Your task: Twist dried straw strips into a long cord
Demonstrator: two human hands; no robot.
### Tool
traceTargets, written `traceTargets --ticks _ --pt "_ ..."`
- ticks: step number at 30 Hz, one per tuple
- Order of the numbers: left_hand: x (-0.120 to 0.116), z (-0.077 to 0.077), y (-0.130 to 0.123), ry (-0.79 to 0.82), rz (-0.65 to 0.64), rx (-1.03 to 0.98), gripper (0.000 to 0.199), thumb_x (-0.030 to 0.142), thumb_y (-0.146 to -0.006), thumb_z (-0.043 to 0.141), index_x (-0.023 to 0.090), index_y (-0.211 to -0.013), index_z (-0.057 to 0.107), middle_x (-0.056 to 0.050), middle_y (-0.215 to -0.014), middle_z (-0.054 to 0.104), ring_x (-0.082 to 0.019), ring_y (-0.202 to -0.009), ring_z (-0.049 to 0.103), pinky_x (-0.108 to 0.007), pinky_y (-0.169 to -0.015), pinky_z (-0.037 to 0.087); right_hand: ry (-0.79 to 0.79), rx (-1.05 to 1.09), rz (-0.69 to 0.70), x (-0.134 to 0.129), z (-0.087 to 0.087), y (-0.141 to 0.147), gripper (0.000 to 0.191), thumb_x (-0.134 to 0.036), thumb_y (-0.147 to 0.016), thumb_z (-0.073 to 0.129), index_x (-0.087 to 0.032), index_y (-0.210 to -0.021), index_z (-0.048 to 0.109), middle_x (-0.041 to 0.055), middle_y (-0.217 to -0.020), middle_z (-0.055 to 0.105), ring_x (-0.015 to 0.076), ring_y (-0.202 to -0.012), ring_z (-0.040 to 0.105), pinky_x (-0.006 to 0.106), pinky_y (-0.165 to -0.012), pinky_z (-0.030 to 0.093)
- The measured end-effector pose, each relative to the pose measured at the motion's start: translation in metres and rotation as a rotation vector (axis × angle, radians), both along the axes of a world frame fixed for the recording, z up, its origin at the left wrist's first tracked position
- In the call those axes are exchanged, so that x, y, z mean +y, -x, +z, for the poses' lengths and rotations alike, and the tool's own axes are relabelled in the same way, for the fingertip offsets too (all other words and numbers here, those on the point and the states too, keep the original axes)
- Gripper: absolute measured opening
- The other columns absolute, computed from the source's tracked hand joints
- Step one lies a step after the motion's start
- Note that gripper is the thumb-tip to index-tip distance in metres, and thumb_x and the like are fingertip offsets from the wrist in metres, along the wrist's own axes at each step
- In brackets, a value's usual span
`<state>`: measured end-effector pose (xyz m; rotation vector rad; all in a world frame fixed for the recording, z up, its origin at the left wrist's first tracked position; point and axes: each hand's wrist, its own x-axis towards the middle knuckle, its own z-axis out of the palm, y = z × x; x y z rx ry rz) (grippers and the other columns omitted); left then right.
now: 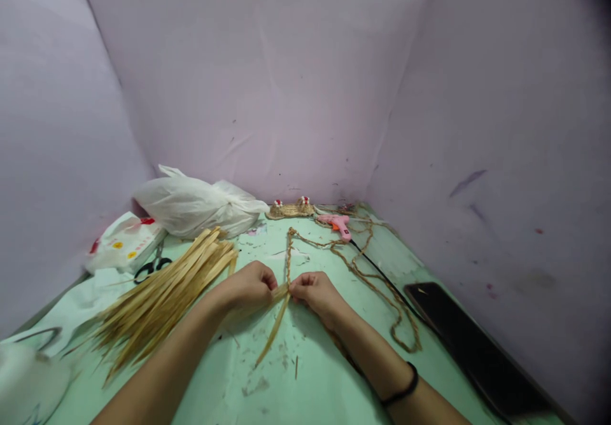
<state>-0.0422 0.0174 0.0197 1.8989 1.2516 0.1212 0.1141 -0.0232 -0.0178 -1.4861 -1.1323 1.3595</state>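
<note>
A thin braid [289,256] of tan dried leaf strips runs down the middle of the table toward me. My left hand [251,285] is closed, pinching a flat leaf strip at the left of the braid's lower end. On the other side, my right hand [315,292] is closed at that same end, its fingertips pressed on the plait; exactly which strip they grip is partly hidden. One loose strip [273,337] hangs down between the hands toward the table's near side. A thick bundle of dried leaf strips [167,298] lies just left of my left forearm.
Black-handled scissors [153,270], a white box [126,243] and a white plastic bag [200,202] lie at the left. Behind stands a woven piece with red-and-white flowers [290,210]. At the right are a pink glue gun [340,224], long braided cord [398,323] and a dark phone [470,342].
</note>
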Motion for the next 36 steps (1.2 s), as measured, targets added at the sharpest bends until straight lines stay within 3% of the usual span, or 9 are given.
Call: traceTargets --ticks 6,12,17,21,24,28,36 --pt "0.001 -0.003 -0.001 0.223 0.098 -0.132 0.023 0.029 -0.054 0.055 0.015 -0.071 0.062 0.004 -0.048 0.047 -0.008 -0.043 0.033 -0.020 -0.040 0.019 -0.035 -0.005 0.001 0.002 -0.005 -0.001 0.005 -0.012 -0.057 0.053 -0.012 -0.053 0.056 -0.0035 -0.043 0.051 0.0043 -0.038 0.029 0.019 -0.041 0.019" --pt "0.000 -0.008 -0.007 0.161 0.221 -0.084 0.015 0.027 -0.049 0.060 0.013 -0.055 0.057 0.005 -0.040 0.040 -0.006 -0.039 0.028 -0.021 -0.040 0.018 -0.023 -0.020 -0.007 0.002 -0.005 0.000 0.005 -0.013 -0.058 0.053 -0.013 -0.054 0.056 -0.0033 -0.043 0.051 0.0048 -0.039 0.030 0.019 -0.041 0.021" --pt "0.004 -0.005 0.002 0.257 0.153 -0.107 0.015 0.025 -0.046 0.060 0.015 -0.055 0.053 0.006 -0.039 0.042 -0.005 -0.036 0.028 -0.020 -0.037 0.016 -0.007 -0.009 -0.004 0.001 -0.003 0.001 0.005 -0.013 -0.059 0.053 -0.013 -0.054 0.056 -0.0034 -0.043 0.051 0.0047 -0.038 0.030 0.020 -0.041 0.020" --pt "0.004 -0.003 0.005 0.325 0.072 -0.155 0.020 0.025 -0.047 0.060 0.015 -0.064 0.057 0.003 -0.050 0.054 -0.004 -0.035 0.029 -0.020 -0.035 0.014 -0.006 -0.012 -0.004 0.000 -0.001 0.000 0.006 -0.013 -0.059 0.054 -0.013 -0.053 0.056 -0.0042 -0.042 0.050 0.0044 -0.037 0.027 0.020 -0.040 0.018" --pt "0.003 -0.002 0.004 0.321 0.002 -0.165 0.026 0.037 -0.053 0.061 0.013 -0.064 0.060 0.000 -0.055 0.057 -0.004 -0.036 0.027 -0.020 -0.036 0.014 -0.007 -0.011 -0.004 0.001 -0.001 0.000 0.006 -0.013 -0.059 0.054 -0.013 -0.053 0.056 -0.0042 -0.041 0.050 0.0044 -0.037 0.027 0.020 -0.040 0.018" --pt "0.000 -0.002 0.001 0.265 0.024 -0.089 0.042 0.053 -0.060 0.056 0.012 -0.053 0.058 -0.002 -0.049 0.055 -0.003 -0.034 0.025 -0.021 -0.036 0.014 -0.017 0.000 0.006 0.002 -0.003 0.000 0.006 -0.013 -0.058 0.055 -0.013 -0.053 0.056 -0.0040 -0.042 0.050 0.0045 -0.038 0.029 0.020 -0.040 0.020" --pt "-0.002 -0.002 -0.002 0.268 -0.018 -0.104 0.032 0.044 -0.059 0.057 0.014 -0.049 0.053 -0.001 -0.045 0.053 -0.004 -0.032 0.025 -0.022 -0.034 0.014 -0.032 0.025 -0.001 0.002 -0.007 0.000 0.006 -0.012 -0.058 0.054 -0.013 -0.053 0.057 -0.0033 -0.043 0.052 0.0045 -0.038 0.029 0.020 -0.041 0.021"
